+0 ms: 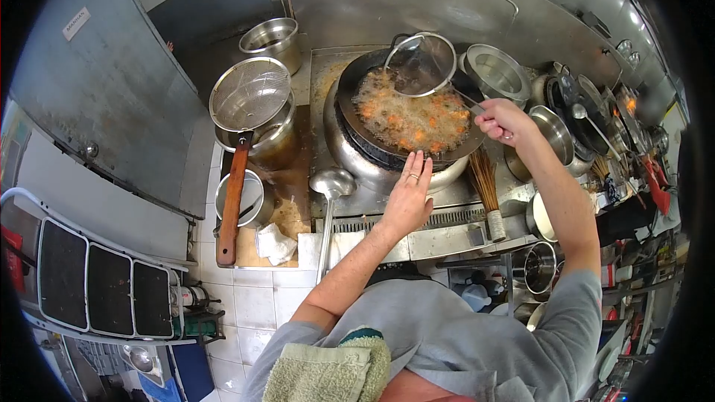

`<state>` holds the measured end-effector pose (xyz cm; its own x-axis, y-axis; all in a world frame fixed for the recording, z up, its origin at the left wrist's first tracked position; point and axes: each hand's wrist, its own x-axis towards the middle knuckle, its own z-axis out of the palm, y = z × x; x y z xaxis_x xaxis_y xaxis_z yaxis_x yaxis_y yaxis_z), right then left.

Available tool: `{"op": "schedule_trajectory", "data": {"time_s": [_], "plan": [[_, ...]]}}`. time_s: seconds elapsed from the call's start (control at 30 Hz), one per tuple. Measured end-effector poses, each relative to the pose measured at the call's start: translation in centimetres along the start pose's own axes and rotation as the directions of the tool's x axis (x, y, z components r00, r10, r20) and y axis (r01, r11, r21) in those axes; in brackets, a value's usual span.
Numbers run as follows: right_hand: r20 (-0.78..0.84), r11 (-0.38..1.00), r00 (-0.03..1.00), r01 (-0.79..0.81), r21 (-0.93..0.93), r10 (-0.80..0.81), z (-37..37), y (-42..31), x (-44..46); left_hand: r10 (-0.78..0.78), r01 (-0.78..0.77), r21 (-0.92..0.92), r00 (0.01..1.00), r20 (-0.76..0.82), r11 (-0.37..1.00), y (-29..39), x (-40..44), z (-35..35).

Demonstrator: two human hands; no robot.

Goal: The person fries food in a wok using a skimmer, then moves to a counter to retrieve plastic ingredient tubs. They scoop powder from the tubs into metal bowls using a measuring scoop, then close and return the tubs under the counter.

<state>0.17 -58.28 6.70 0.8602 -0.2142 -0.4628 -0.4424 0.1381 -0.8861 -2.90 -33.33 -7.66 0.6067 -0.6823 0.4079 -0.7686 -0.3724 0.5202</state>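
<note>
A large dark wok (350, 115) holds bubbling oil with orange pieces (417, 134) frying in it. My right hand (503, 120), at the wok's right side, is closed on the handle of a round wire strainer (423, 65). The strainer is tilted over the back of the wok. My left hand (410, 192) is at the wok's front edge with its palm down and fingers stretched out, holding nothing. Whether its fingertips touch the rim I cannot tell.
Left of the wok, a wooden-handled mesh strainer (251, 93) rests across a metal pot (272, 138). A ladle (333, 182) lies at the front edge. A bamboo brush (488, 193) stands right of my left hand. Metal bowls (497, 73) sit at the right.
</note>
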Motion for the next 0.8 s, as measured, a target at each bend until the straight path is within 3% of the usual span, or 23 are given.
{"op": "schedule_trajectory", "data": {"time_s": [0.2,0.3,0.47,0.53,0.8], "plan": [[0.118,0.998,0.992,-0.027,-0.059,0.034,0.2,-0.5,-0.3,-0.019,0.022,0.055,0.998,-0.052,0.998,0.5,0.0,0.6],[0.054,0.995,0.996,-0.070,-0.065,0.073,0.2,-0.6,-2.0,-0.050,0.051,0.091,0.998,-0.024,0.995,0.7,0.1,0.7],[0.084,0.993,0.990,-0.109,-0.038,0.112,-3.0,0.1,-0.6,-0.060,0.061,0.084,0.998,-0.017,0.995,1.1,0.0,0.6],[0.058,0.984,0.989,-0.131,-0.121,0.138,-4.4,0.4,0.3,-0.052,0.053,0.086,0.998,-0.018,0.995,1.1,0.0,0.6],[0.073,0.997,0.996,-0.049,-0.055,0.053,-2.7,0.1,-0.5,-0.068,0.069,0.107,0.998,-0.007,0.992,1.5,0.2,0.6]]}}
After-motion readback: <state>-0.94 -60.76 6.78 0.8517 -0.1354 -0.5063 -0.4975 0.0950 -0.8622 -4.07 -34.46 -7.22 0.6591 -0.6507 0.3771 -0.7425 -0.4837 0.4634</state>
